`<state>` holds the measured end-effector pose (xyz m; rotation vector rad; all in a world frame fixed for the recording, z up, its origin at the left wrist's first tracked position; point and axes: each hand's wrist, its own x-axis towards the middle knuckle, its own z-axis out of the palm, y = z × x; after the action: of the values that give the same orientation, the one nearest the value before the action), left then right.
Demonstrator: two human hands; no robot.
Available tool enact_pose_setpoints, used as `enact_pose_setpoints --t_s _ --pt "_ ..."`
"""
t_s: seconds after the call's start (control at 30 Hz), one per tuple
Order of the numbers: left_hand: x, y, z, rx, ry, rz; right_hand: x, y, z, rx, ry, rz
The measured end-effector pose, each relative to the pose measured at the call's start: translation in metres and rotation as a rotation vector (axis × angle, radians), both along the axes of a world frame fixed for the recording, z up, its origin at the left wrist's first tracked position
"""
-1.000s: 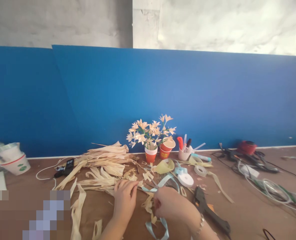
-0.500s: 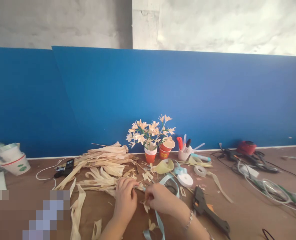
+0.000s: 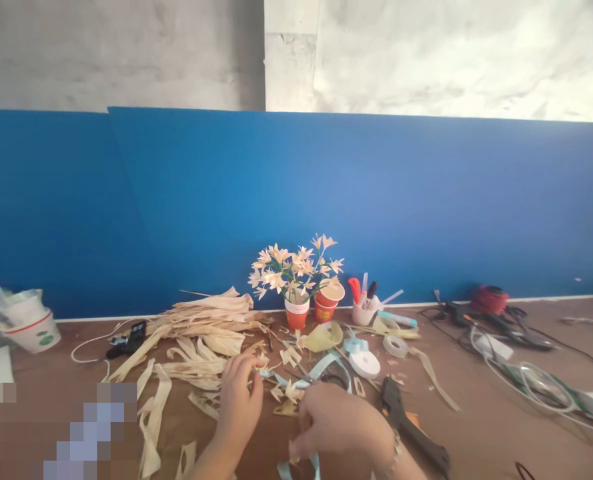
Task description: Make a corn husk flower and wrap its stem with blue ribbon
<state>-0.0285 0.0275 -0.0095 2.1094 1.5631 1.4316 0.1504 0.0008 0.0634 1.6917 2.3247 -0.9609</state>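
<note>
My left hand (image 3: pixel 241 393) is closed, its thumb and fingers pinched near one end of a light blue ribbon (image 3: pixel 275 379) that runs off to the right. To its right, my right hand (image 3: pixel 339 420) hangs low over the table, smeared by motion. Its fingertips point down by another piece of light blue ribbon (image 3: pixel 313 467) near the front edge of the view; whether they grip anything cannot be made out. Between the hands lie small pale husk pieces (image 3: pixel 291 393). A heap of dried corn husks (image 3: pixel 211 320) spreads behind and left of my left hand.
Pale husk flowers (image 3: pixel 296 263) stand in a red-and-white paper cup (image 3: pixel 297 313) by the blue partition (image 3: pixel 201 200). A black glue gun (image 3: pixel 411 423) lies right of my right hand. Beyond are a white ribbon roll (image 3: pixel 365 365), a pen cup (image 3: pixel 363 313) and tangled cables (image 3: pixel 526 380).
My right hand has moved away from my left hand, toward the front and slightly right. My left hand has shifted a little left, and the ribbon between them is now uncovered.
</note>
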Motion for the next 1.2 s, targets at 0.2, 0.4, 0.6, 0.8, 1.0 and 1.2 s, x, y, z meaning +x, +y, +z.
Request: enact_pose_setpoints --t_s 0.2,0.4,0.6,0.8,1.0,1.2 --pt "0.007 -0.009 0.021 -0.397 0.021 -0.187 -0.028 -0.005 -0.034 0.154 0.059 0.028" --pt "0.002 -0.015 0.029 -0.962 -0.126 -0.366 -0.002 0.006 -0.015 0.302 0.217 0.065" --pt "0.013 -0.013 0.039 -1.111 -0.569 -0.572 0.023 0.015 0.009 0.318 0.488 -0.022" --pt "0.026 -0.009 0.042 -0.892 -0.838 -0.518 0.023 0.022 -0.003 0.349 0.476 -0.097" --pt "0.034 -0.009 0.036 -0.805 -0.890 -0.439 0.023 0.023 -0.005 0.312 0.454 -0.109" --pt "0.035 -0.008 0.038 -0.829 -0.883 -0.341 0.022 0.016 0.015 0.546 0.578 -0.127"
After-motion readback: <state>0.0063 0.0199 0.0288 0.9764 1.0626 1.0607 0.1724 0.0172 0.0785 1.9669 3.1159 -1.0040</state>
